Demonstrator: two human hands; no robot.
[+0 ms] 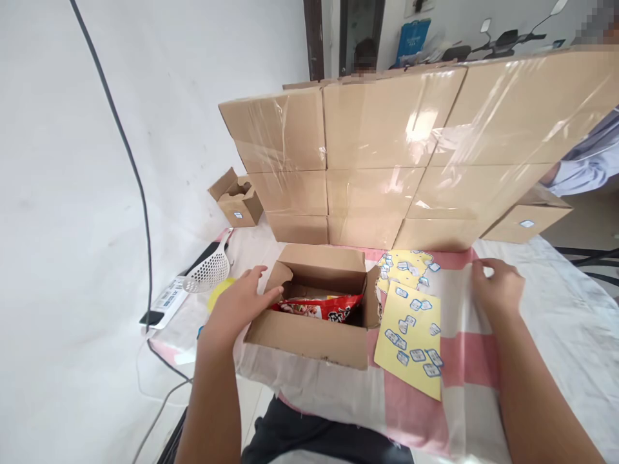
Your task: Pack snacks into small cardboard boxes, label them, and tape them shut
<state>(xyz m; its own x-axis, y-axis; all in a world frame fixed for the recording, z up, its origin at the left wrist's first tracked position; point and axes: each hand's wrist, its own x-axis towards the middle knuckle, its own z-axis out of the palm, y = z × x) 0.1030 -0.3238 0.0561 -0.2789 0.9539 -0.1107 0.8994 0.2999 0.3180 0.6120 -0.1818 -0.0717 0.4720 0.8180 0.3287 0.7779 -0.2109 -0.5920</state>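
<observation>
In the middle of the table an open cardboard box (304, 335) stands with its flaps spread outward. A red plastic food packet (319, 308) with dark lettering lies inside it. My left hand (242, 299) is at the box's left flap, fingers apart, thumb by the box's edge and nothing in its grasp. To the right of the box, my right hand (500, 290) hovers over or rests on the cloth with thumb and forefinger pinched together. What the pinch holds, if anything, is too small to make out. A yellow sheet (411, 338) bearing several small blue-edged labels lies between the box and that hand.
A wall of taped cardboard boxes (372, 142) rises behind. A small open box (240, 205) and a white slotted ladle (209, 269) are at left, near a power strip (167, 299). Another box (527, 219) stands right, beside a person's sleeve (587, 169). Checked cloth (416, 419) covers the table.
</observation>
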